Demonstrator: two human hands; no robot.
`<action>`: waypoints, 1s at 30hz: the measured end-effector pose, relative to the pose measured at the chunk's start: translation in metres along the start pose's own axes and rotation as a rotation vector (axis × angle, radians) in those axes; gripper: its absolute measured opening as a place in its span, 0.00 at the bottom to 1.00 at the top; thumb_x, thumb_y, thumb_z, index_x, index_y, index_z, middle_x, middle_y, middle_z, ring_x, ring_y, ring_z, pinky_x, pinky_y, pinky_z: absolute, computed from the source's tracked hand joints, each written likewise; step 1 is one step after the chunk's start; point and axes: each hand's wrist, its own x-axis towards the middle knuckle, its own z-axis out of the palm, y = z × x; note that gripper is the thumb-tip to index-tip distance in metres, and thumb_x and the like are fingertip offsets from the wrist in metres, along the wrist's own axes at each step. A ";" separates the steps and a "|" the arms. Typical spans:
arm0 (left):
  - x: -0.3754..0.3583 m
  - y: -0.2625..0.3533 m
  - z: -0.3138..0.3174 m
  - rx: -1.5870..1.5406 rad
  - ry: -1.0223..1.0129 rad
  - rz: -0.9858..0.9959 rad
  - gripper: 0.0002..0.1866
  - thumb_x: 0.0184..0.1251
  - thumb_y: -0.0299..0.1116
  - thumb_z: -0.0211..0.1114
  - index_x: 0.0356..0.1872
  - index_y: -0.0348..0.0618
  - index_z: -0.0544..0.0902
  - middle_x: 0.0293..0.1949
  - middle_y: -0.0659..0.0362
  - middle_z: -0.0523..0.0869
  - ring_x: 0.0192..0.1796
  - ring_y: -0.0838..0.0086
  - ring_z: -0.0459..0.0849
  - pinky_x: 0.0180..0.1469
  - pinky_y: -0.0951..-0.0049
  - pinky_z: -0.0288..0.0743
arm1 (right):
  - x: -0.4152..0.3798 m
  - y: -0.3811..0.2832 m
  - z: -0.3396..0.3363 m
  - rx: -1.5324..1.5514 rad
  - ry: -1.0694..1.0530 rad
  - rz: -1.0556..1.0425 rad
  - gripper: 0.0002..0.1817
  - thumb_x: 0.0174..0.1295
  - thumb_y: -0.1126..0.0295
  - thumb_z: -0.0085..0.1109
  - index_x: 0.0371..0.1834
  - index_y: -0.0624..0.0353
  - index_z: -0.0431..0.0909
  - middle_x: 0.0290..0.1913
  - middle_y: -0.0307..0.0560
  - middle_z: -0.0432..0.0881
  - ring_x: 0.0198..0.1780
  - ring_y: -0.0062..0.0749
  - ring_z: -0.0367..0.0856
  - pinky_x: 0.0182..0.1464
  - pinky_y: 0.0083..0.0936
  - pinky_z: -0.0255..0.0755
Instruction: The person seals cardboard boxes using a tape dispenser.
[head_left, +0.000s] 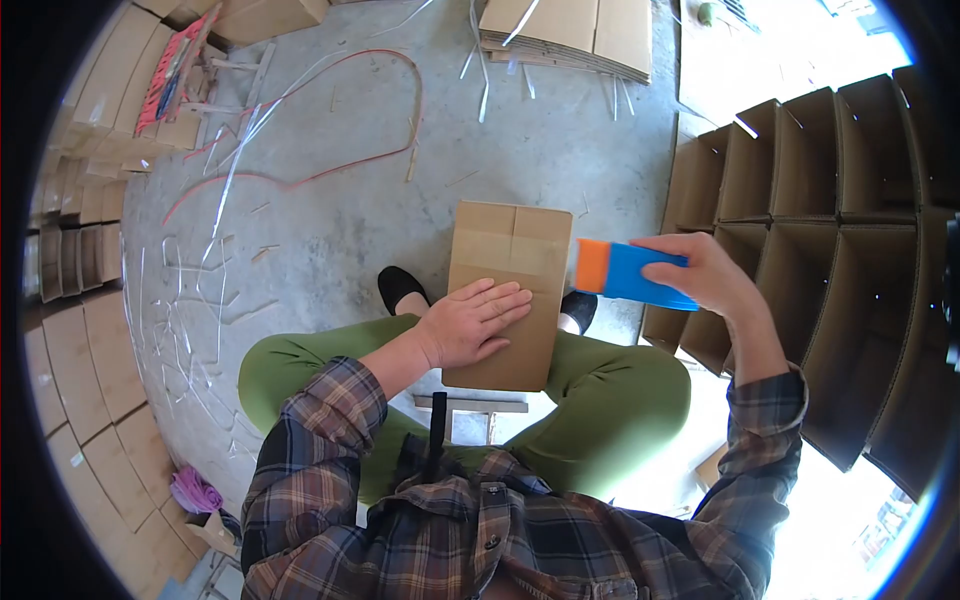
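A cardboard box point(510, 345) stands between my knees, its long side running away from me. A strip of tape point(508, 238) crosses its upper face near the far end. My left hand point(476, 322) lies flat on the box with its fingers stretched out. Just right of the box, my right hand point(700, 275) grips a blue and orange tape dispenser point(638, 273). Its orange end points toward the box, and a narrow gap shows between them. The underside of the box is hidden.
Open cardboard boxes point(800, 215) are stacked close on my right. Closed cartons point(105, 425) are piled on my left. Flattened cardboard point(570, 35) lies ahead. Loose white straps point(190, 330) and a red strap point(350, 165) litter the concrete floor point(330, 225).
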 end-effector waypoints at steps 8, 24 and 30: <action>0.001 0.000 0.000 0.009 -0.012 -0.004 0.31 0.61 0.41 0.64 0.67 0.48 0.71 0.70 0.62 0.70 0.72 0.71 0.66 0.72 0.62 0.58 | -0.008 0.036 -0.012 -0.055 0.044 0.170 0.19 0.60 0.69 0.65 0.56 0.49 0.83 0.42 0.45 0.85 0.41 0.29 0.81 0.48 0.28 0.75; -0.002 -0.002 0.000 0.017 -0.027 0.015 0.31 0.60 0.40 0.64 0.67 0.47 0.72 0.70 0.61 0.70 0.72 0.70 0.66 0.72 0.62 0.57 | -0.024 0.045 -0.030 -0.050 0.050 0.249 0.19 0.60 0.67 0.66 0.56 0.45 0.83 0.46 0.44 0.85 0.44 0.33 0.82 0.51 0.31 0.75; 0.000 0.000 -0.001 0.015 -0.040 0.015 0.31 0.59 0.40 0.64 0.66 0.47 0.72 0.70 0.60 0.70 0.72 0.69 0.67 0.72 0.62 0.56 | -0.004 0.065 -0.007 -0.146 0.102 0.173 0.20 0.58 0.65 0.66 0.55 0.42 0.83 0.45 0.47 0.86 0.45 0.36 0.84 0.51 0.32 0.76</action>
